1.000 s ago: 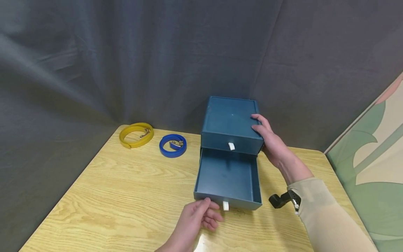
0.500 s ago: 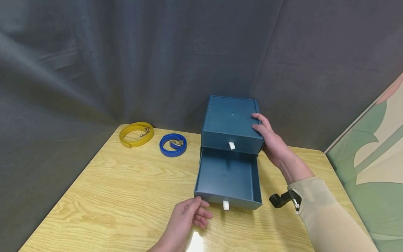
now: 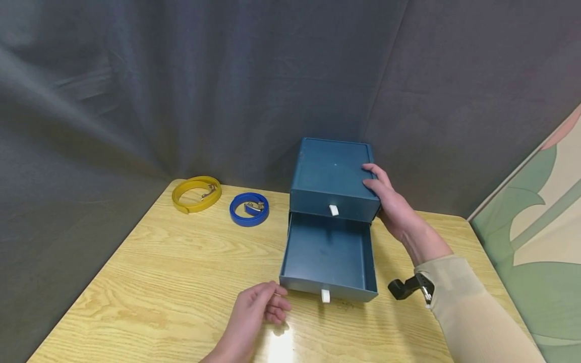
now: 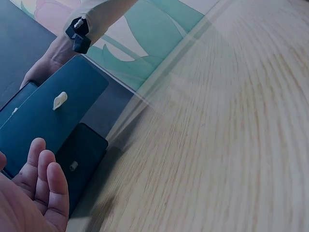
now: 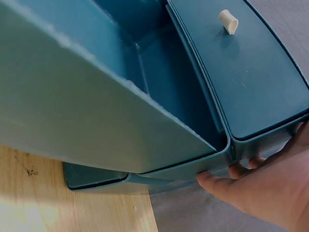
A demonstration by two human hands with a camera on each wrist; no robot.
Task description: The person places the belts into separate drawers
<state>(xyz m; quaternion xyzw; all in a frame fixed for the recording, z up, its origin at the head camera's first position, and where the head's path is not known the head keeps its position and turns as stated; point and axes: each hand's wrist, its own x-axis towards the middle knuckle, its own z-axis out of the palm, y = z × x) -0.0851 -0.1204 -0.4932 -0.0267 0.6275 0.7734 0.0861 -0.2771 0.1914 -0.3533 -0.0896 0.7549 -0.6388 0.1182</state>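
A dark blue drawer unit (image 3: 333, 164) stands at the back of the table. Its middle drawer (image 3: 327, 252) is pulled far out and holds nothing; a white pull tab (image 3: 325, 296) sticks out of its front. My right hand (image 3: 395, 206) grips the unit's upper right edge, with fingertips on the top and other fingers (image 5: 217, 186) along the side. My left hand (image 3: 254, 310) hovers just off the pulled-out drawer's front left corner, fingers loosely bent and holding nothing. In the left wrist view, a closed lower drawer (image 4: 82, 154) shows beneath the extended one.
A coiled yellow belt (image 3: 196, 194) lies at the table's back left, and a coiled blue belt (image 3: 249, 209) lies between it and the drawer unit. A dark curtain (image 3: 254, 91) hangs behind the wooden table (image 3: 181, 282). To the right is a leaf-patterned panel (image 3: 535, 242).
My left hand has moved left along the drawer's front, from beside the pull tab to past the corner. My right hand, the drawers and both belts have stayed put.
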